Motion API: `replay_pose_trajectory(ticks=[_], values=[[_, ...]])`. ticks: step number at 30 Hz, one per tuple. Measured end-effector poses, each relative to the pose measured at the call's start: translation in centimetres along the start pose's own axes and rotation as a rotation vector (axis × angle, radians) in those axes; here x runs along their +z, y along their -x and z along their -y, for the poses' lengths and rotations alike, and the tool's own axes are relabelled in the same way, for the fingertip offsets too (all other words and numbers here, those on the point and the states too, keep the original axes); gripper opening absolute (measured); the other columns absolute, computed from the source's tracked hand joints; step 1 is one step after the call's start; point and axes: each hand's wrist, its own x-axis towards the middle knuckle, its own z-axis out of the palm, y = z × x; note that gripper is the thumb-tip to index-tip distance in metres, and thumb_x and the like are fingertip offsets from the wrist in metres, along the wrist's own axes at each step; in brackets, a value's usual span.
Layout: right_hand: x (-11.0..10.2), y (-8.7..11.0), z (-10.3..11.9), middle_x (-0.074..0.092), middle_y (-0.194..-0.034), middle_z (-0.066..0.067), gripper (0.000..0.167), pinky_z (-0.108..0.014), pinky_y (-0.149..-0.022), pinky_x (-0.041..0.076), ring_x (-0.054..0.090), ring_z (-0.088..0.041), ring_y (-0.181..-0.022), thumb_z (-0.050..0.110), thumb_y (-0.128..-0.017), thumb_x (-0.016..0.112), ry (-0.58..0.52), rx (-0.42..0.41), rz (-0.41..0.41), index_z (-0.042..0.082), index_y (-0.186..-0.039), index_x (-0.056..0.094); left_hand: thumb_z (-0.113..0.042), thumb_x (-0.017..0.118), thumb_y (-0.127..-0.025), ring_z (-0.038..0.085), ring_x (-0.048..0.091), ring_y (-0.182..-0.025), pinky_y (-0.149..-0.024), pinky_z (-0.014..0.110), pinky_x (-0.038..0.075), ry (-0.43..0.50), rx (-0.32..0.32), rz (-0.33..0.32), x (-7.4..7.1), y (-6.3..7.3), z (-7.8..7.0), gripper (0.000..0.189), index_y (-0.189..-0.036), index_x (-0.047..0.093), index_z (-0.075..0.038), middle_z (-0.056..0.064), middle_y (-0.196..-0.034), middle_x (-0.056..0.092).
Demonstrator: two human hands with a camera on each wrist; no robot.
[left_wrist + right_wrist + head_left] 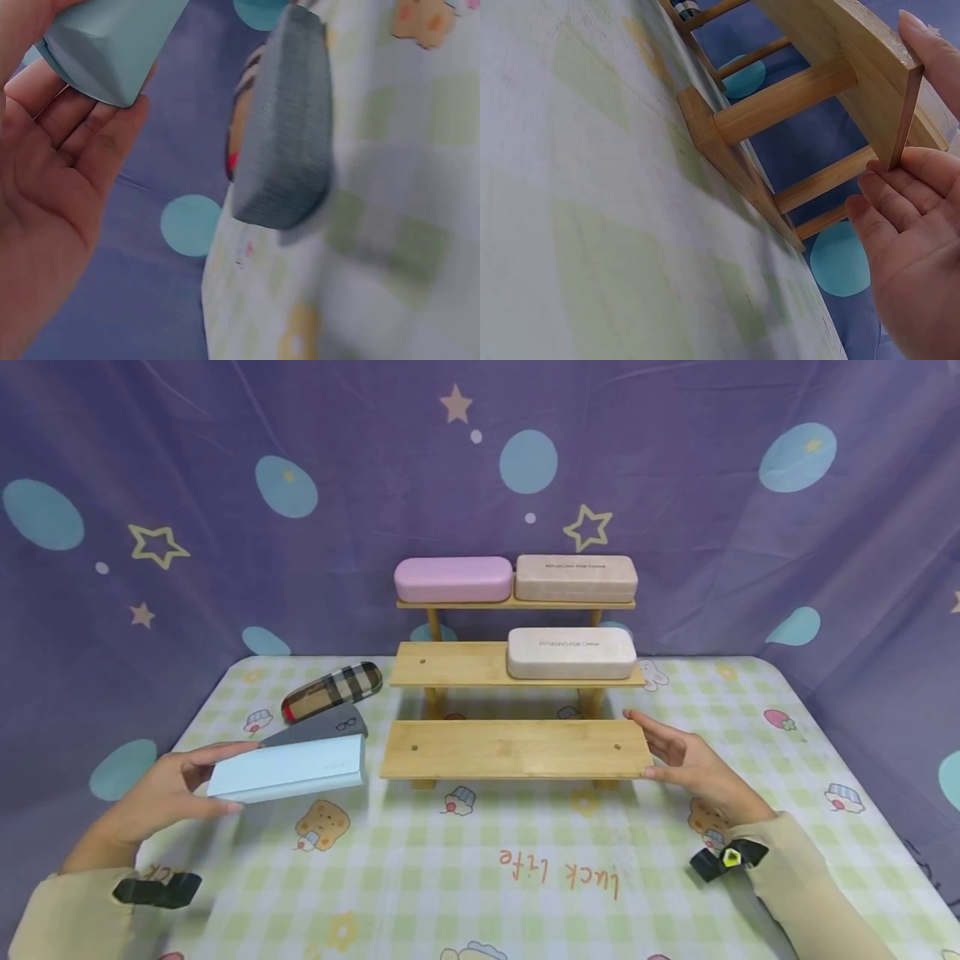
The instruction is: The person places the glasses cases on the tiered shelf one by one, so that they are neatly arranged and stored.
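My left hand (167, 787) pinches the left end of the light blue case (288, 770) between thumb and fingers, holding it above the worktop (420, 860), to the left of the wooden stand (450, 662). Just behind it lie the grey case (330, 724) and, beyond that, the plaid case (337, 688). My right hand (693, 768) grips the right end of the lowest board (517, 750), thumb at one edge, fingers at the other. On the middle board sits the white case (572, 653); the top one carries the pink case (453, 580) and the beige case (576, 580), side by side.
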Motion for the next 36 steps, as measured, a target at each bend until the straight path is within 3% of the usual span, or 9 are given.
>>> replay_pose_trajectory(ticks=[8, 20, 24, 27, 31, 36], values=[[-0.2, 0.1, -0.1, 0.015, -0.157, -0.008, 0.073, -0.01, -0.104, 0.026, 0.02, -0.01, -0.141, -0.001, -0.09, 0.059, -0.016, -0.022, 0.019, 0.01, -0.151, 0.021, 0.017, 0.072, -0.068, 0.007, 0.06, -0.093, -0.072, 0.018, 0.049, 0.056, 0.041, -0.034, -0.9, -3.0, -1.7, 0.067, -0.131, 0.051, 0.007, -0.011, -0.125, 0.06], [-0.3, 0.2, -0.5, 0.015, -0.157, -0.012, 0.073, -0.014, -0.104, 0.029, 0.024, -0.007, -0.139, -0.007, -0.088, 0.058, -0.05, -0.063, 0.024, 0.004, -0.15, 0.02, 0.01, 0.076, -0.07, 0.008, 0.061, -0.082, -0.066, 0.022, 0.052, 0.075, -0.014, -0.053, -0.2, -9.0, -3.8, 0.069, -0.134, 0.052, -0.001, -0.012, -0.113, 0.061], [-0.4, 0.3, -0.5, 0.016, -0.157, -0.01, 0.072, -0.012, -0.103, 0.029, 0.023, -0.01, -0.14, -0.005, -0.089, 0.057, -0.035, -0.042, 0.016, 0.007, -0.151, 0.02, 0.003, 0.078, -0.072, 0.01, 0.061, -0.075, -0.052, 0.025, 0.05, 0.076, -0.062, -0.054, 0.3, -11.1, -4.4, 0.07, -0.136, 0.052, -0.008, -0.009, -0.106, 0.063], [-0.4, 0.2, -0.4, 0.016, -0.157, -0.01, 0.072, -0.011, -0.104, 0.027, 0.022, -0.011, -0.14, -0.004, -0.09, 0.057, -0.023, -0.038, 0.011, 0.008, -0.151, 0.021, -0.001, 0.079, -0.073, 0.012, 0.061, -0.078, -0.053, 0.026, 0.051, 0.083, -0.088, -0.051, 0.9, -12.7, -4.8, 0.07, -0.137, 0.052, -0.013, -0.01, -0.106, 0.064], [-0.3, 0.2, -0.3, 0.015, -0.157, -0.012, 0.072, -0.011, -0.104, 0.026, 0.02, -0.011, -0.141, -0.004, -0.089, 0.058, -0.015, -0.04, 0.009, 0.007, -0.15, 0.022, -0.001, 0.08, -0.072, 0.013, 0.06, -0.089, -0.071, 0.025, 0.053, 0.117, -0.1, -0.041, 1.7, -14.6, -5.0, 0.072, -0.137, 0.052, -0.014, -0.011, -0.115, 0.061], [-0.1, 0.0, 0.0, 0.015, -0.157, -0.01, 0.072, -0.009, -0.104, 0.026, 0.016, -0.015, -0.142, 0.0, -0.09, 0.059, -0.011, -0.008, 0.001, 0.009, -0.151, 0.022, 0.0, 0.081, -0.071, 0.016, 0.062, -0.089, -0.069, 0.027, 0.054, 0.163, -0.1, -0.026, 2.6, -16.6, -5.2, 0.072, -0.136, 0.053, -0.012, -0.002, -0.116, 0.062]])
